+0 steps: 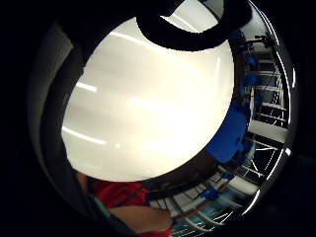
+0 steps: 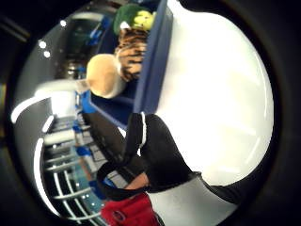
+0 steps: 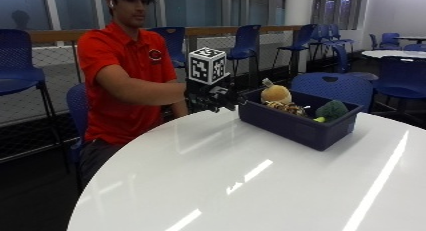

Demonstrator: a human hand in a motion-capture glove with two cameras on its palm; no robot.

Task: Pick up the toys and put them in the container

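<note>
The gloved right hand (image 3: 212,98) hovers above the white table (image 3: 266,181), just beside the near end of the blue container (image 3: 299,122), and it has hold of nothing; in the thumb side palm view one black finger (image 2: 160,150) reaches out over bare tabletop with no toy under it, though how far the other fingers are spread I cannot tell. Inside the container sit three soft toys: a tan rounded plush (image 3: 275,94) at the end nearest the hand, a tiger-striped plush (image 3: 287,108) beside it toward the middle, and a green plush (image 3: 331,110) at the far end. No toy shows on the table outside the container, so the picking up looks finished as far as these views reach. The toys look light and squashy, likely to give under the fingers without slipping; if one needed moving, the rounded body would be the best place to take hold. The container has stiff, straight walls and stands flat on the table.
</note>
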